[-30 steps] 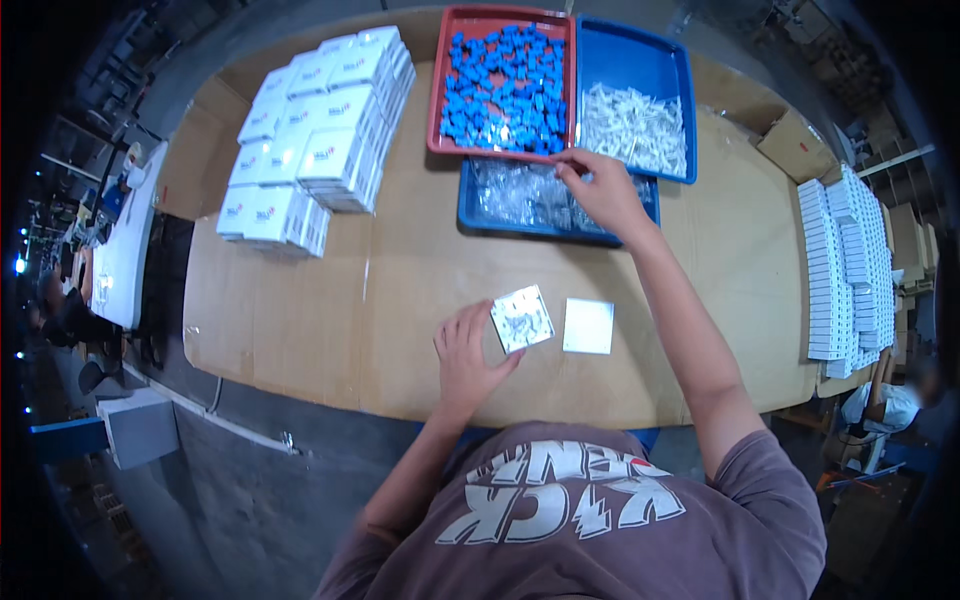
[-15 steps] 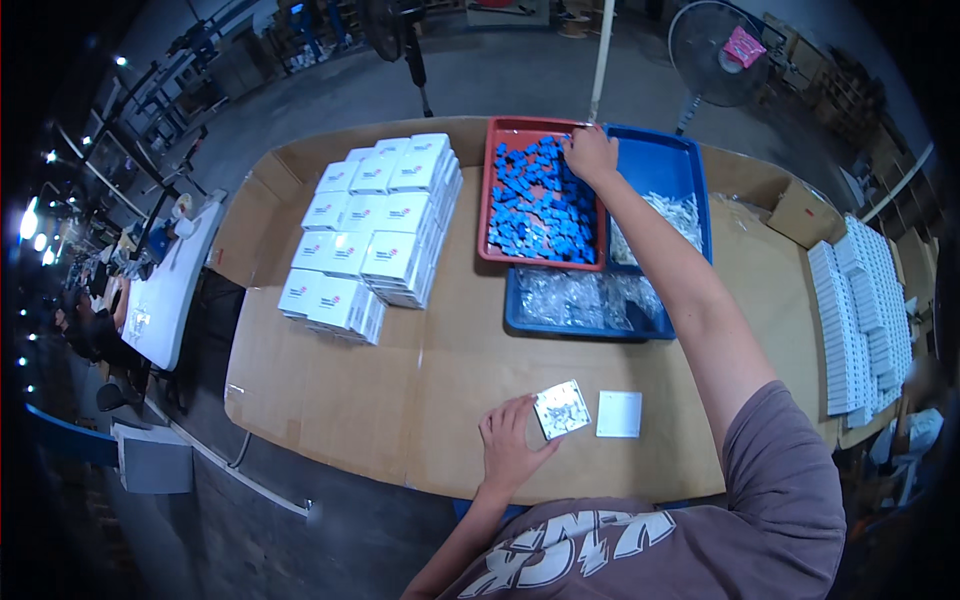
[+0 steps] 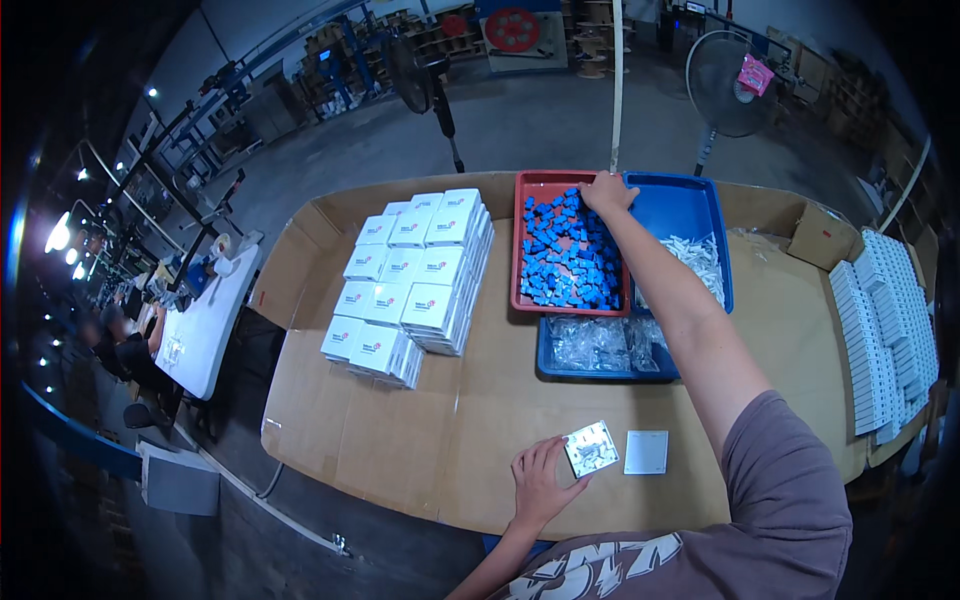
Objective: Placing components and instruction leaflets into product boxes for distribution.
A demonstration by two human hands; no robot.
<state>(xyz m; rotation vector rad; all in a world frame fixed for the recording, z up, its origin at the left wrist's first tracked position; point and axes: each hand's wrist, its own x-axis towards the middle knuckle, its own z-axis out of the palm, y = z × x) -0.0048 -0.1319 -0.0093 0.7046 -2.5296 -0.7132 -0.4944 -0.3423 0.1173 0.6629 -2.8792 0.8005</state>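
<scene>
A shallow white square box (image 3: 592,450) is gripped at its left edge by the thumb and fingers of my left hand (image 3: 541,487). Its top is off, and small parts lie inside that I cannot make out clearly. Just right of it a flat white square plate (image 3: 646,453) lies on the cardboard. My right hand (image 3: 607,193) reaches to the far right corner of a red tray (image 3: 517,250) full of small blue pieces (image 3: 570,255). Its fingertips are partly hidden at the rim, so whether they hold a piece does not show.
A blue tray (image 3: 727,250) holds white parts (image 3: 703,262); a nearer blue tray (image 3: 545,375) holds clear plastic bags (image 3: 590,345). White boxes (image 3: 400,270) are stacked left, white pieces (image 3: 885,335) right. Beyond stand fans (image 3: 410,75). Another person (image 3: 130,345) sits far left.
The whole scene has shifted down and right as my head moved. My right hand stays at the red tray's far corner, and my left hand still holds the white box.
</scene>
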